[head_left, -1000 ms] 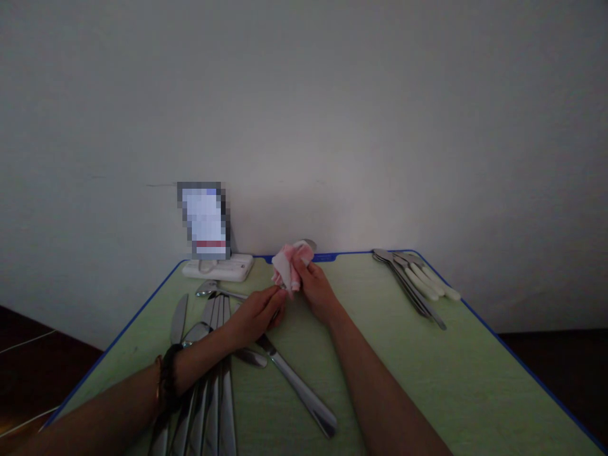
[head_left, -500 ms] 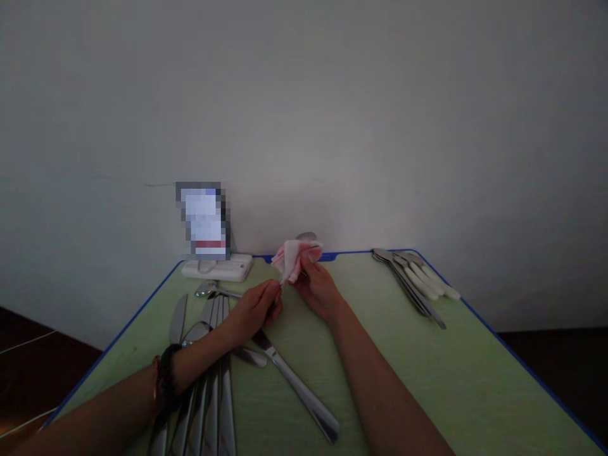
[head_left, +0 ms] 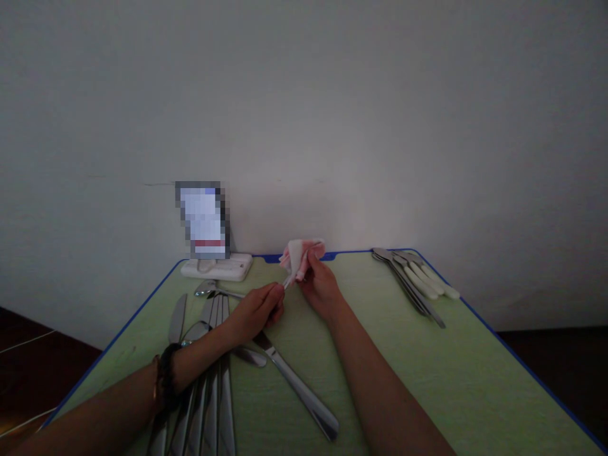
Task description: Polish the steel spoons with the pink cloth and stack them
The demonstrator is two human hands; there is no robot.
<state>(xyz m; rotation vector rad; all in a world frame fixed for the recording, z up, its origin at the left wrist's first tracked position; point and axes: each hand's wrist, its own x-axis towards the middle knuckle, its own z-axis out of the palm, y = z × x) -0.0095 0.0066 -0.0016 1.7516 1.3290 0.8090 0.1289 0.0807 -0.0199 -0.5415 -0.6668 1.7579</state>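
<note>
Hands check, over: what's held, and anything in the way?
Left hand closed on utensil handle. Right hand gripping pink-and-white cloth over its far end, tip hidden. Loose cutlery below left forearm.

The thin utensil (head_left: 287, 280) has one end hidden inside the pink cloth (head_left: 304, 252), the other inside the left hand (head_left: 259, 310). The left forearm (head_left: 204, 364) covers part of the knives (head_left: 227, 405); some are cut, like the table's (head_left: 403, 386) near edge, by the picture's bottom. Near the far left corner, the screen (head_left: 203, 218) is blurred into squares.
</note>
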